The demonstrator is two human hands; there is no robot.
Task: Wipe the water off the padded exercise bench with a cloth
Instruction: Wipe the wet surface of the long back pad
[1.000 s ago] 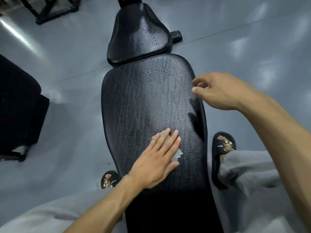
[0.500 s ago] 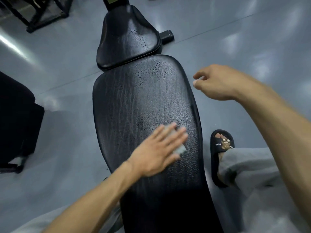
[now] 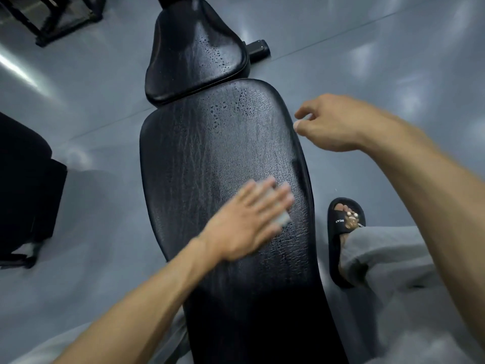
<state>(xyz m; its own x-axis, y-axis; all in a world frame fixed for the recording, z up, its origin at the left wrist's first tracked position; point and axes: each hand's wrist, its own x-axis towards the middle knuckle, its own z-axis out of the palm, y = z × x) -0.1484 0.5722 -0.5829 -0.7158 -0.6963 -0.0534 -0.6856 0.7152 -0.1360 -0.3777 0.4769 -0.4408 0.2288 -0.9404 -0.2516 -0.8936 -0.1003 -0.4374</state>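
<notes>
Since a second ago the flat, straight-fingered left hand [image 3: 246, 219] has slid its cloth [image 3: 283, 219] rightward on the bench pad [image 3: 210, 153]; droplets [image 3: 223, 111] ahead risk being missed, while the right hand [image 3: 333, 124] hovers loosely curled, empty.

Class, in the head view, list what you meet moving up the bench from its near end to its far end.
Left hand pressing the cloth → water droplets → small far pad.
</notes>
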